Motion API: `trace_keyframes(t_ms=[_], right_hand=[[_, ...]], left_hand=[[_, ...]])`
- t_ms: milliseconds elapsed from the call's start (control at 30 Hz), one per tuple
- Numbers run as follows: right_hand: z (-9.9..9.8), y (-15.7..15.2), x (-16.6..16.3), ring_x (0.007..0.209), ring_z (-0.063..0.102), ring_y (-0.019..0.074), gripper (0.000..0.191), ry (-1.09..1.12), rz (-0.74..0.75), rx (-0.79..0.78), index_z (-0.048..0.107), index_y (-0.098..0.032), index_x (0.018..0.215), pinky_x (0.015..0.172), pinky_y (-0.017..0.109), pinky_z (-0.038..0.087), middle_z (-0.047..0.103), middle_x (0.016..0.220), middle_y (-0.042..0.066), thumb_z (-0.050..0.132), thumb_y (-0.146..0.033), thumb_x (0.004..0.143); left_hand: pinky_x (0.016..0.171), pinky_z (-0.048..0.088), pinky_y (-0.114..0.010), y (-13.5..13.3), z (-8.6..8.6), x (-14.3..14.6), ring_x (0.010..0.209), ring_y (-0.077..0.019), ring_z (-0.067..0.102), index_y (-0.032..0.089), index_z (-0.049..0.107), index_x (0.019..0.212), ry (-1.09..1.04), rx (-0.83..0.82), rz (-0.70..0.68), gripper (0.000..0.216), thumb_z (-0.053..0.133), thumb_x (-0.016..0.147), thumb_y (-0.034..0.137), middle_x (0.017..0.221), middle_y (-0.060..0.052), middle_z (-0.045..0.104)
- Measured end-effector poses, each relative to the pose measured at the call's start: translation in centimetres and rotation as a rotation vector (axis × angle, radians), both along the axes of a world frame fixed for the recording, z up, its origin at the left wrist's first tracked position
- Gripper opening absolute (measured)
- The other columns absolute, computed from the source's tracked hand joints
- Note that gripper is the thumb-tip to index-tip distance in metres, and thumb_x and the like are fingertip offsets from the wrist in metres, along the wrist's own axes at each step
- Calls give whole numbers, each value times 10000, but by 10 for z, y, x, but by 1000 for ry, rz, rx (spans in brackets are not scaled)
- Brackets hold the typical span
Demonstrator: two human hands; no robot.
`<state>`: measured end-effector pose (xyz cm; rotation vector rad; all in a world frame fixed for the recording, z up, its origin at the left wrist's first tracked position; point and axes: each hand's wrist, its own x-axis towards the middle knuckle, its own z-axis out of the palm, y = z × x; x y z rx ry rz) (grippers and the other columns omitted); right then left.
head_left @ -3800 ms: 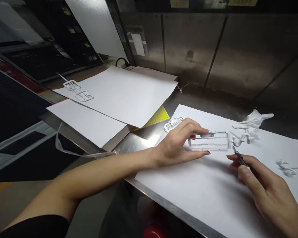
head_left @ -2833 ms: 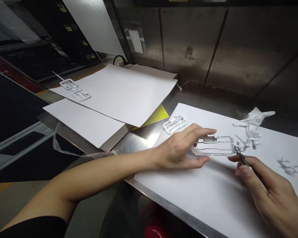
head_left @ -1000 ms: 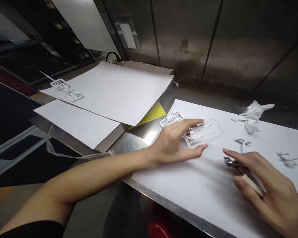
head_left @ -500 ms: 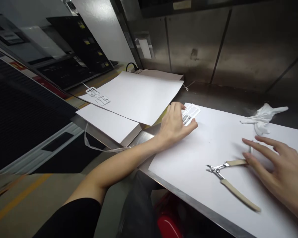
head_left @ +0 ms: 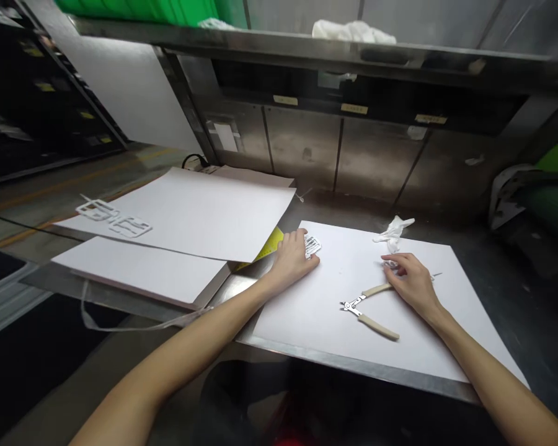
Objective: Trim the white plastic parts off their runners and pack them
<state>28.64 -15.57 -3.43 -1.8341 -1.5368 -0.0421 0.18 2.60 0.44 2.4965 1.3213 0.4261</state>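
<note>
At the left of the frame two flat white plastic frame parts [head_left: 114,220] lie on a large white paper sheet [head_left: 199,214] that overlaps a yellow sheet [head_left: 272,243]. Near the centre, the left hand [head_left: 292,260] rests with fingers curled loosely over a small stack of white moulded plastic frames [head_left: 311,245] at the upper left corner of the white paper mat [head_left: 335,297] on the steel table [head_left: 255,282]. Right of it, beige-handled metal side cutters [head_left: 368,308] lie on the mat, jaws pointing left. The right hand [head_left: 411,282] lies open and flat, fingertips on small white plastic offcuts [head_left: 390,264], gripping nothing; a crumpled white glove [head_left: 393,229] sits just beyond. The step looks like setting a trimmed frame aside; the next move calls for fetching another part and the cutters.
</note>
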Motion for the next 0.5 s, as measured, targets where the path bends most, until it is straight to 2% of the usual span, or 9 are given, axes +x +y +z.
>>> trace_keyframes(t_ms=[100,267,400,500], right_hand=[[5,1,6,986,690,183,296,-44,-54,-45,719,-172,1239,923,387,630,705,1215,87,662,-429,1105],[25,-17,42,1211,664,251,290,-148,-213,-247,723,-177,1222,1108,509,572,702,1255,91,704,-432,1086],[30,-41,50,1207,674,259,346,-166,-236,-387,718,-171,1253,1105,521,577,700,1286,98,744,-456,1059],[24,-61,42,1138,697,232,296,-176,-215,-401,727,-166,1204,1071,485,598,720,1210,82,712,-437,1085]], left_hand=[[1181,466,-498,7,-2,-2,1350,-390,587,88,490,1469,-44,-18,-51,669,592,873,373,1382,-217,652],[1192,457,-569,21,-11,-1,1320,-459,575,31,528,1498,-119,-25,-100,807,542,815,462,1339,-248,629],[1191,481,-499,24,-10,-2,1320,-401,608,118,564,1570,-155,-52,-167,831,512,834,500,1360,-192,611],[1198,478,-490,24,-8,-4,1322,-387,616,160,584,1595,-171,-65,-192,827,495,851,508,1379,-178,605]])
